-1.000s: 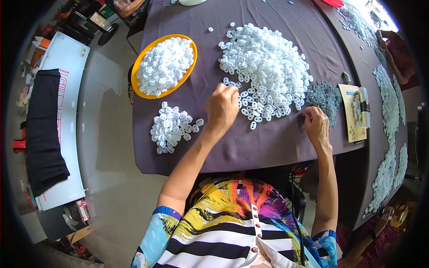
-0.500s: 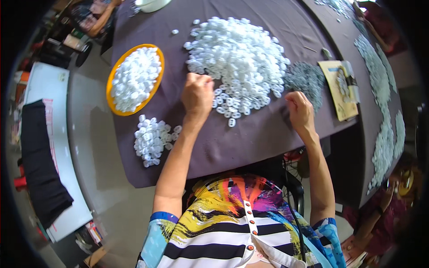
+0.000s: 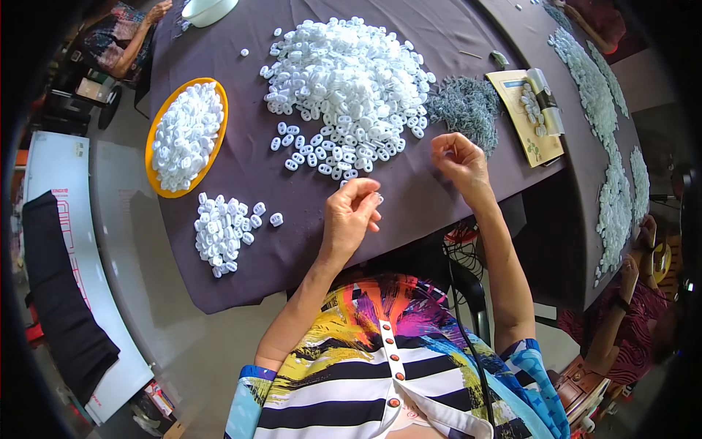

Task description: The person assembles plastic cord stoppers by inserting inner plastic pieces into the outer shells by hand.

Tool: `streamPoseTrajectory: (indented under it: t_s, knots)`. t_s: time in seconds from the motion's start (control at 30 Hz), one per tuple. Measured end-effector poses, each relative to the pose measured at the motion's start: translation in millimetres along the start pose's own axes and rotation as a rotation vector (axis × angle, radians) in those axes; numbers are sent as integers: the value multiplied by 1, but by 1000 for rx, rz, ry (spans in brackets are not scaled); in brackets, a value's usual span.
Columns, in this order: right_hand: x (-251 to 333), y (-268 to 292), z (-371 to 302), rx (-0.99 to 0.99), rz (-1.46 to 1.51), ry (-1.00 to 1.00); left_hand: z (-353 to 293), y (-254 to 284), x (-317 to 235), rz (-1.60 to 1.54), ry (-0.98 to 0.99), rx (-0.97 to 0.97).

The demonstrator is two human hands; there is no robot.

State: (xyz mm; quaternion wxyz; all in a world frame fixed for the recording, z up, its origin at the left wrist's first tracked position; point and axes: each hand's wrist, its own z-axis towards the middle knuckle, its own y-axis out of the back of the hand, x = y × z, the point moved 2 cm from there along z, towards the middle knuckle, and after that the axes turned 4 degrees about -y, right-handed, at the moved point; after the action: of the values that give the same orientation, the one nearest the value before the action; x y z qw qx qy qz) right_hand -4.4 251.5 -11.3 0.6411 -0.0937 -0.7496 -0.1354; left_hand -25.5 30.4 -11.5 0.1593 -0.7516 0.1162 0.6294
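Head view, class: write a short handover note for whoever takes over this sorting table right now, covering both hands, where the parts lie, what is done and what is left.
Left hand: raised over the table edge, fingers pinched on a small white plastic piece.
Right hand: fingers curled beside the grey clip pile; any content is hidden.
Done, by the look of it: small white pile at left, orange tray heaped full.
Left: the big white pile on the dark cloth.

Only 1 view: head-worn fisheye, looking steeply down over the purple-clothed table [image 3: 241, 168], close above both hands.
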Motion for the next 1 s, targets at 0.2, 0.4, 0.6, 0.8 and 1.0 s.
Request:
streamPoseTrajectory:
  t_s: [0.2, 0.4, 0.6, 0.8, 1.0]
  knots:
    - [16, -36, -30, 260, -104, -42, 8, -20, -8, 37, -75, 62]
    - [2, -42, -37, 281, -47, -75, 3, -20, -2, 118, -70, 102]
    - [0, -47, -34, 263, 146, -82, 11, -21, 8, 358, -302, 47]
    - [7, -52, -39, 201, 6, -38, 10, -22, 4, 347, -201, 82]
    - [20, -53, -36, 215, -263, 120, 10, -25, -2, 675, -480, 3]
